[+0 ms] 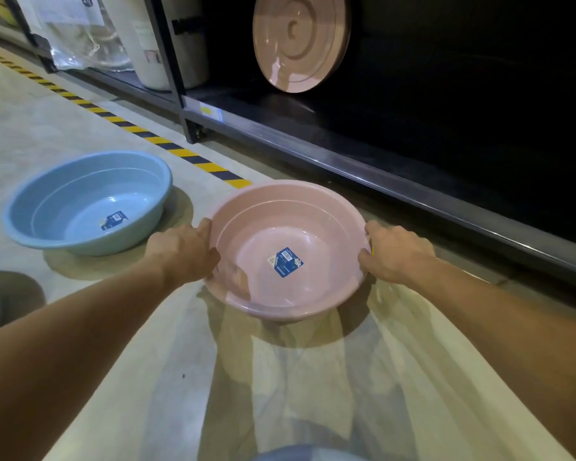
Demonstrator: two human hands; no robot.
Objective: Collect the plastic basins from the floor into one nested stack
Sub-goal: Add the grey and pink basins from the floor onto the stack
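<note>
I've got both hands on the pink basin (288, 251) now, left hand (183, 251) clamped on the near-left rim, right hand (396, 254) on the right rim, fingers curled over the lip on each side. The basin sits low in front of me over the concrete floor (64, 121), tipped a touch toward me; whether its base is touching the floor or just clear of it, I can't tell from here. There's a blue label (286, 262) stuck flat in the bottom of it.

Off to my left, the blue basin (87, 204) rests upright on the floor, well apart from the pink one, with its own sticker inside. Another grey-blue rim shows at the far left edge, and something rounded and bluish at the very bottom of view, too cropped to name. Up on the dark shelf (379, 154) a second pink basin (300, 41) stands on edge, not part of the floor lot as I read it.

Handling-wise, I judge this thin moulded plastic to be light and a bit flexy, glossy so likely slick on the walls. The rolled rim is the stiff part, so opposite-rim grips like this are the right hold. Squeeze too hard and the wall may bow; nesting should go straight down, kept level
</note>
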